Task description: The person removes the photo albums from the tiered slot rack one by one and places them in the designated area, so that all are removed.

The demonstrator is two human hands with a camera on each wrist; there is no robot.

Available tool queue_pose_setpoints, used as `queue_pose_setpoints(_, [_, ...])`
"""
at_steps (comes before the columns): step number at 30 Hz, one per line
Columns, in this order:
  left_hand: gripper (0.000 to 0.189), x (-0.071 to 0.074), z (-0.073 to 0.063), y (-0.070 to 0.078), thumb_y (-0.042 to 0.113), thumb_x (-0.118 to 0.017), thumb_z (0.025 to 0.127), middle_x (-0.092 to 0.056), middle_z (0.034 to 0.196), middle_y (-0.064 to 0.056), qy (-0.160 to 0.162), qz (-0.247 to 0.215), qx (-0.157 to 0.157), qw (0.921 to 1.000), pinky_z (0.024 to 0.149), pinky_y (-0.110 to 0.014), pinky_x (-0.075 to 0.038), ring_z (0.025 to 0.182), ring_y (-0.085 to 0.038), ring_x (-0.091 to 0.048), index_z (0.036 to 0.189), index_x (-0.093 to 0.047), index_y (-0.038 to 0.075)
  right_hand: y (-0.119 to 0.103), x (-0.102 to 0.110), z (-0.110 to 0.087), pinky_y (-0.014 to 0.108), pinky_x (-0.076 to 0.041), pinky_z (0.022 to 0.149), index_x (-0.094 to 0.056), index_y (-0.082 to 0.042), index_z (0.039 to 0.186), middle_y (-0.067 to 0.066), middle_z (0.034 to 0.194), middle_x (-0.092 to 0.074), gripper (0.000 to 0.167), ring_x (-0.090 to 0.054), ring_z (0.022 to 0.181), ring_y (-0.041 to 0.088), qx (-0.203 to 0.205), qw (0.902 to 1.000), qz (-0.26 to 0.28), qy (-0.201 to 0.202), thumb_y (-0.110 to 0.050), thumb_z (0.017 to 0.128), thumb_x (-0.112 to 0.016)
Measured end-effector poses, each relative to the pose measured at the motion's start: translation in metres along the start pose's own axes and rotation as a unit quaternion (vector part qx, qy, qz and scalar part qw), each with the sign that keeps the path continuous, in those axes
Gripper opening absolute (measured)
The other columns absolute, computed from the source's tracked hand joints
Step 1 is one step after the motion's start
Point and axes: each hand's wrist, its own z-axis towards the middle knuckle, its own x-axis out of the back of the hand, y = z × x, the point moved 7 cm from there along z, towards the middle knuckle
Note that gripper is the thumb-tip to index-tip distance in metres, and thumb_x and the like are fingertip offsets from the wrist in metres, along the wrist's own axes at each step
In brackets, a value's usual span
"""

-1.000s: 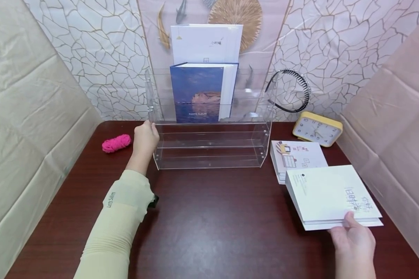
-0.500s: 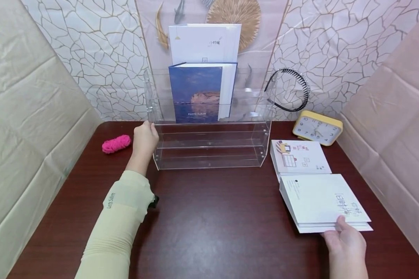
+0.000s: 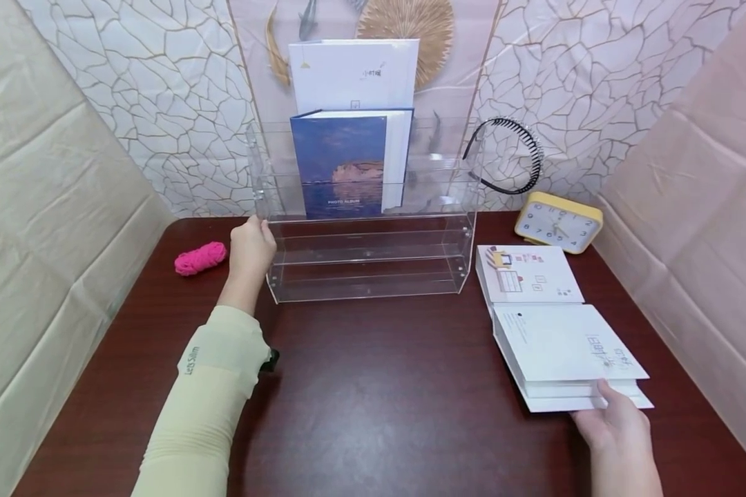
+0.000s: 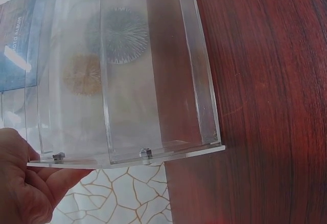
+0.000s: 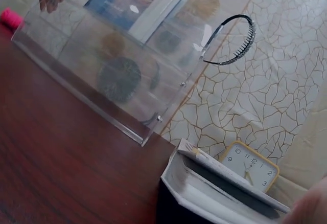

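My left hand grips the left side panel of a clear acrylic tiered rack; the left wrist view has the panel's edge between thumb and fingers. On its upper tiers stand a blue photo album and, behind it, a taller white album. My right hand holds the near edge of a white album, thumb on top and fingers hidden beneath. Just beyond lies another white album with a cartoon cover. Its near edge meets the held album's far edge.
A black toothed headband hangs at the rack's right side. Behind the cartoon album, a yellow clock leans back. Pink yarn lies left of the rack. Fabric walls bound the dark wooden table.
My right hand has moved the white album slightly left and lowered it, uncovering more of the cartoon album. My left hand keeps its grip on the rack. The head view has shifted slightly.
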Motion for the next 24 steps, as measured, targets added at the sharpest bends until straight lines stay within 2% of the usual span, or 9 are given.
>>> queue_pose_setpoints(5, [0.028, 0.000, 0.000, -0.001, 0.010, -0.039, 0.095, -0.060, 0.082, -0.036, 0.006, 0.002, -0.004, 1.0000, 0.073, -0.057, -0.046, 0.083, -0.054, -0.057, 0.085, -0.054, -0.012, 0.000, 0.003, -0.006, 0.032, -0.009, 0.110, -0.051, -0.033, 0.114, -0.003, 0.106, -0.064, 0.025, -0.057, 0.102, 0.010, -0.027, 0.9984, -0.050, 0.000, -0.016, 0.097, -0.048])
queue_pose_setpoints(9, [0.028, 0.000, 0.000, 0.000, 0.010, -0.040, 0.095, -0.060, 0.082, -0.036, 0.008, 0.000, -0.007, 0.9999, 0.073, -0.057, -0.046, 0.082, -0.054, -0.057, 0.085, -0.055, -0.012, 0.000, 0.003, -0.010, 0.030, 0.004, 0.109, -0.050, -0.034, 0.115, -0.004, 0.107, -0.064, 0.023, -0.054, 0.104, 0.010, -0.032, 0.9973, -0.062, -0.022, -0.020, 0.098, -0.048])
queue_pose_setpoints(13, [0.026, 0.002, -0.001, 0.002, 0.008, -0.042, 0.095, -0.060, 0.082, -0.036, 0.008, -0.002, -0.007, 0.9999, 0.073, -0.057, -0.046, 0.083, -0.054, -0.057, 0.086, -0.056, -0.013, -0.004, 0.003, -0.013, 0.032, 0.005, 0.109, -0.041, -0.040, 0.123, -0.003, 0.104, -0.062, 0.029, -0.032, 0.127, 0.004, -0.027, 0.9958, -0.087, -0.011, -0.026, 0.098, -0.047])
queue_pose_setpoints(15, [0.026, 0.002, 0.000, 0.003, 0.008, -0.043, 0.095, -0.060, 0.082, -0.036, 0.008, 0.000, -0.005, 1.0000, 0.073, -0.056, -0.045, 0.083, -0.053, -0.058, 0.086, -0.056, -0.013, -0.006, 0.004, -0.014, 0.032, 0.004, 0.109, -0.032, -0.045, 0.128, -0.006, 0.107, -0.057, 0.037, -0.018, 0.132, -0.001, -0.026, 0.9944, -0.102, 0.010, -0.029, 0.098, -0.048])
queue_pose_setpoints(17, [0.027, 0.002, 0.000, 0.002, 0.009, -0.043, 0.095, -0.060, 0.082, -0.036, 0.008, 0.003, -0.006, 0.9999, 0.073, -0.056, -0.045, 0.083, -0.054, -0.057, 0.086, -0.056, -0.013, -0.006, 0.003, -0.015, 0.032, 0.004, 0.109, -0.020, -0.048, 0.132, -0.014, 0.117, -0.049, 0.046, -0.007, 0.133, -0.004, -0.027, 0.9921, -0.121, 0.021, -0.032, 0.097, -0.046])
queue_pose_setpoints(21, [0.027, 0.001, 0.000, 0.001, 0.009, -0.042, 0.095, -0.059, 0.082, -0.037, 0.004, 0.007, -0.006, 0.9999, 0.074, -0.057, -0.045, 0.083, -0.055, -0.056, 0.087, -0.055, -0.014, -0.011, 0.006, -0.015, 0.033, 0.004, 0.109, -0.005, -0.049, 0.137, -0.024, 0.139, -0.019, 0.058, 0.001, 0.134, -0.003, -0.035, 0.9880, -0.149, 0.021, -0.037, 0.097, -0.045])
queue_pose_setpoints(22, [0.028, 0.000, 0.000, 0.001, 0.009, -0.042, 0.095, -0.059, 0.081, -0.037, 0.003, 0.008, -0.008, 0.9999, 0.074, -0.057, -0.045, 0.083, -0.055, -0.056, 0.087, -0.055, -0.014, -0.012, 0.008, -0.015, 0.033, 0.004, 0.110, -0.005, -0.049, 0.138, -0.024, 0.140, -0.015, 0.059, 0.002, 0.134, -0.002, -0.037, 0.9876, -0.152, 0.017, -0.037, 0.097, -0.045])
queue_pose_setpoints(24, [0.028, -0.001, 0.000, 0.000, 0.009, -0.042, 0.095, -0.058, 0.082, -0.038, -0.001, 0.009, -0.007, 0.9999, 0.075, -0.057, -0.045, 0.084, -0.055, -0.056, 0.087, -0.055, -0.014, -0.017, 0.012, -0.015, 0.037, -0.001, 0.111, -0.004, -0.048, 0.138, -0.022, 0.141, -0.017, 0.060, 0.001, 0.136, 0.003, -0.031, 0.9844, -0.173, 0.004, -0.038, 0.096, -0.046])
